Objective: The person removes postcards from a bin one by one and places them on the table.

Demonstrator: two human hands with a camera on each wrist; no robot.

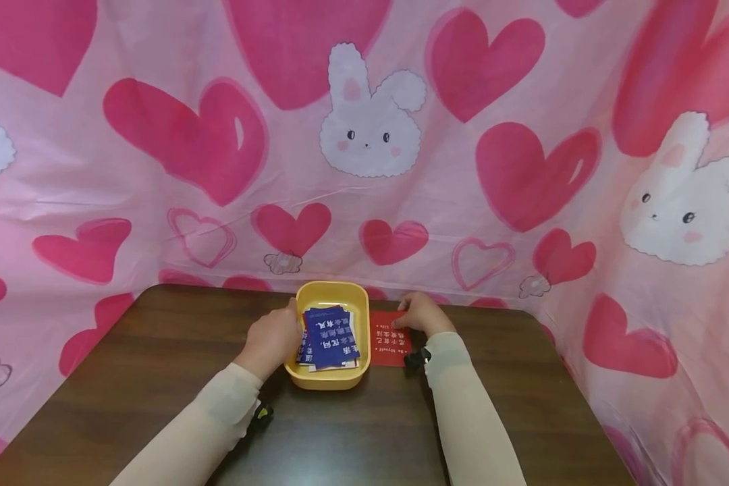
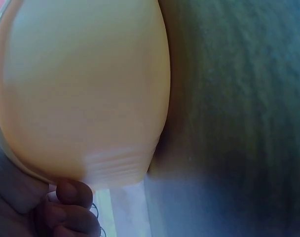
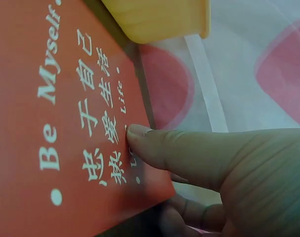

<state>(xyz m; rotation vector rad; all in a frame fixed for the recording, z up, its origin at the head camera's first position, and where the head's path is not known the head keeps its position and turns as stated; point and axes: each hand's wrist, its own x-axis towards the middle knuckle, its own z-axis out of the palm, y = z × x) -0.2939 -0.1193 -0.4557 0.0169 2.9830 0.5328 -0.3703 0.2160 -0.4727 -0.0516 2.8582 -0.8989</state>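
A yellow plastic tray (image 1: 328, 383) stands at the back middle of the table with a pile of printed cards in it. Blue cards (image 1: 335, 341) lie on top of the pile. My left hand (image 1: 271, 339) grips the tray's left rim; its curled fingers (image 2: 73, 193) show beside the tray wall (image 2: 86, 89) in the left wrist view. Just right of the tray is a red card (image 1: 389, 351) with white lettering. My right hand (image 1: 425, 316) pinches this card's far edge, the thumb (image 3: 155, 145) on its printed face and other fingers partly hidden beneath.
The dark wooden table (image 1: 340, 439) reaches back to a pink cloth (image 1: 316, 182) printed with hearts and rabbits, which hangs close behind the tray and along both sides. A black band (image 1: 417, 359) sits on the right wrist.
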